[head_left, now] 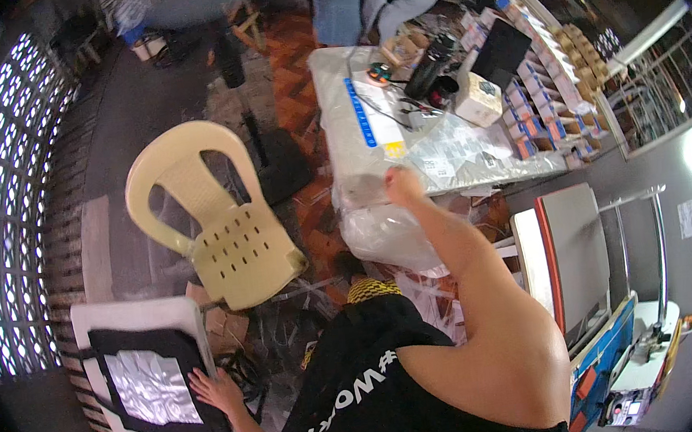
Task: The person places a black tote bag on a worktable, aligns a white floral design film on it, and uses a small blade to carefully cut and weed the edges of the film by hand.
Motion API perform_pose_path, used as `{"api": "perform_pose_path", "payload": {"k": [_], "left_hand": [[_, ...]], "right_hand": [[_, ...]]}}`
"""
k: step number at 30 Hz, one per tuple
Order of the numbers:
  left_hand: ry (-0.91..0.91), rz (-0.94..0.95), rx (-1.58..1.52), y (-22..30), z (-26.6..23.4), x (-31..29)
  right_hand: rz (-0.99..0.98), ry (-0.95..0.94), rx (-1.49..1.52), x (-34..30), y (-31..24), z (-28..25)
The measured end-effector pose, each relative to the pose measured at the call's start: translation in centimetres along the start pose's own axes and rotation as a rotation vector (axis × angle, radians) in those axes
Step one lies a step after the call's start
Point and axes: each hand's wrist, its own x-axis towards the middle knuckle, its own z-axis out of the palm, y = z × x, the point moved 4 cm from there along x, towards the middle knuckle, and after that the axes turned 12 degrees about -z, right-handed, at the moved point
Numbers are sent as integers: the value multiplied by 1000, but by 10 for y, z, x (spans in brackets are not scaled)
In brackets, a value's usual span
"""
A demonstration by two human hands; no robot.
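Note:
My left hand [217, 390] lies with its fingers spread at the right edge of a flat black bag or pad [210, 411] with a wrinkled silver foil panel [155, 386]. That piece rests on a white table [141, 313] at the lower left. My right arm stretches forward to the corner of a plastic-covered table [348, 152]. There my right hand [400, 185] is curled into a fist near the table's edge; what it holds, if anything, is hidden. A white sheet with a blue strip [373, 112] lies just beyond that hand.
A cream plastic chair [244, 248] stands between the tables. On the far table are a black bottle [431, 64], a white box [479, 101] and cables. Stacked small boxes [549, 98] line its right side. Grey boards [579, 250] lean at right. A person [337, 14] is beyond the table.

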Motion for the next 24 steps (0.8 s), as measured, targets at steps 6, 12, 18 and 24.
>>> {"api": "perform_pose_path", "payload": {"k": [6,12,18,24], "left_hand": [[149,52,-13,16,-12,-20],[-126,269,-142,112,15,-79],[-518,313,-76,146,76,-118],[-812,236,-50,143,115,-122]], "right_hand": [[385,174,-53,67,189,-62],[103,176,-168,133,222,-64],[-11,53,-194,151,228,-47],[78,87,-125,135,224,-83]]}}
